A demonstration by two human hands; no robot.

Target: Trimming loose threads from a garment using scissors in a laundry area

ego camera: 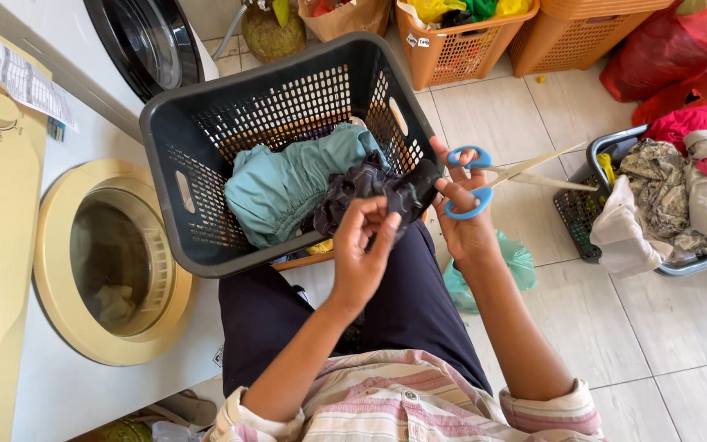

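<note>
Dark crumpled cloth (386, 196) is pinched by left hand (362, 254), right hand (464, 221) gripping blue-handled scissors (493, 176), black laundry basket (182, 131) at ten o'clock.

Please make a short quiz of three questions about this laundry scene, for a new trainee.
1. True or false: the right hand holds scissors with blue handles.
2. What does the left hand pinch? A) a dark patterned garment B) a white towel C) a red bag
3. Fill in: the teal garment lies inside the dark ____.

Key: 1 true; 2 A; 3 basket. The scissor blades stand open and point away from the dark garment, toward the grey basket of clothes on the floor.
</note>
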